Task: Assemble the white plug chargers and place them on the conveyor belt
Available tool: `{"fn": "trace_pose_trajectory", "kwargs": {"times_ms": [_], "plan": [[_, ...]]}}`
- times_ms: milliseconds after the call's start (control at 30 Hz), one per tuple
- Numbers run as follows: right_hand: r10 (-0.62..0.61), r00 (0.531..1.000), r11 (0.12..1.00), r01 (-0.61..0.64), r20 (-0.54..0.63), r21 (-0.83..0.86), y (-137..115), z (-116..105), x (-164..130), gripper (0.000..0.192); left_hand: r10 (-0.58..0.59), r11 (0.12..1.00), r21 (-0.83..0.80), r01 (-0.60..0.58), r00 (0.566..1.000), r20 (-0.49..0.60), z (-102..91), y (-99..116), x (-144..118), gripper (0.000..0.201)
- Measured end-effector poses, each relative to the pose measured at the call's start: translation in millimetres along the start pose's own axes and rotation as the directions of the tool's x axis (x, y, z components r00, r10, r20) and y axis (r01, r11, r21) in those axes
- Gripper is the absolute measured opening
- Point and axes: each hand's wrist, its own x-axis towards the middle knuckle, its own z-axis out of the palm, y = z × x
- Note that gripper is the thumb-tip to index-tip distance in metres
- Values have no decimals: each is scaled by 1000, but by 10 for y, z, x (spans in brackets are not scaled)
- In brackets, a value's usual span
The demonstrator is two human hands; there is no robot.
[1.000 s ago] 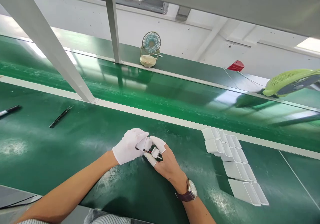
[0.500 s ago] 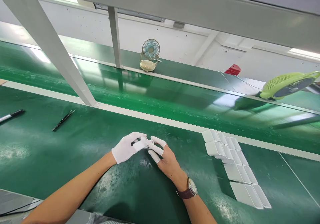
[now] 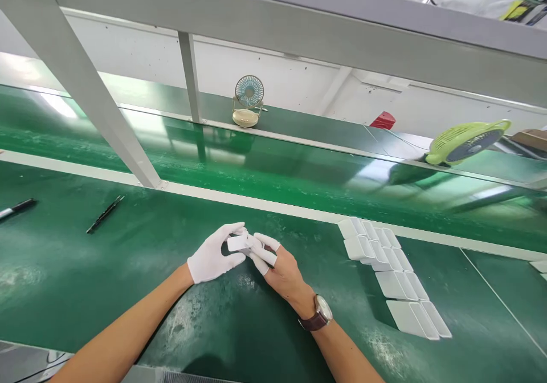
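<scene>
My left hand [image 3: 212,255], in a white glove, and my right hand [image 3: 280,269], with white finger cots and a wristwatch, meet above the green table [image 3: 106,269]. Together they pinch a small white plastic block [image 3: 237,242] between the fingertips. To the right, several white rectangular cases [image 3: 391,272] lie in rows on the table, apart from both hands.
Black tweezers [image 3: 105,214] and a black marker [image 3: 17,207] lie at the left. A shiny green conveyor belt [image 3: 273,172] runs behind a white rail. A small beige fan [image 3: 248,101], a red object [image 3: 383,121] and a green fan [image 3: 465,142] stand beyond. A slanted grey post [image 3: 85,86] rises on the left.
The dark red-marked part seen between my fingers a second ago is no longer visible; the white block now lies flat between both hands. The view has tilted upward slightly.
</scene>
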Motion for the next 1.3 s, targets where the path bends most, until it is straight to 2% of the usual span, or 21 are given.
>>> {"fn": "trace_pose_trajectory", "kwargs": {"times_ms": [67, 133, 200, 267, 300, 367, 433, 533, 600, 733, 900, 1100, 1233, 1300], "plan": [[20, 996, 1000, -18, -89, 24, -7, -60, 53, 35, 4, 1000, 11, -3, 999, -36, -13, -2, -23, 70], [24, 994, 999, -21, -109, 34, -5, -64, 85, 35, 17, 999, 29, -15, 998, -63, -20, -5, -35, 80], [19, 998, 1000, -18, -52, 25, 3, -5, 84, 35, 48, 997, 72, -43, 995, -83, -15, 5, -29, 92], [19, 999, 1000, -19, 25, 3, 12, 84, 54, 36, 117, 985, 136, -105, 989, -88, 2, 25, -7, 94], [24, 999, 1000, -24, 49, -8, 17, 125, 34, 36, 167, 974, 169, -151, 982, -90, 15, 33, 7, 86], [38, 997, 999, -37, 62, -20, 30, 188, -8, 36, 267, 946, 218, -239, 958, -105, 39, 39, 36, 55], [42, 998, 999, -40, 50, -37, 48, 223, -44, 34, 305, 931, 255, -261, 940, -153, 55, 30, 54, 30], [39, 998, 995, -35, 47, -90, 76, 246, -83, 33, 242, 944, 282, -174, 943, -229, 60, 16, 52, 13], [35, 998, 993, -28, 58, -115, 78, 240, -85, 34, 205, 955, 262, -140, 949, -239, 54, 20, 37, 12], [37, 999, 995, -34, 31, -90, 22, 135, -19, 36, 195, 968, 208, -144, 949, -248, 18, 30, 7, 22], [75, 992, 996, -80, -100, -46, -33, 22, 31, 42, 141, 979, 180, -91, 947, -287, -47, -25, -44, 50], [78, 994, 992, -70, 82, -101, 27, 169, -41, 38, 89, 981, 188, -46, 971, -223, 10, -24, -58, 71], [40, 993, 980, -17, 112, -198, 67, 199, -93, 36, 8, 980, 197, 23, 988, -152, 124, -45, -36, 92], [13, 994, 974, 11, 105, -226, 78, 180, -111, 37, -22, 978, 200, 49, 991, -135, 165, -90, -23, 96]]}}
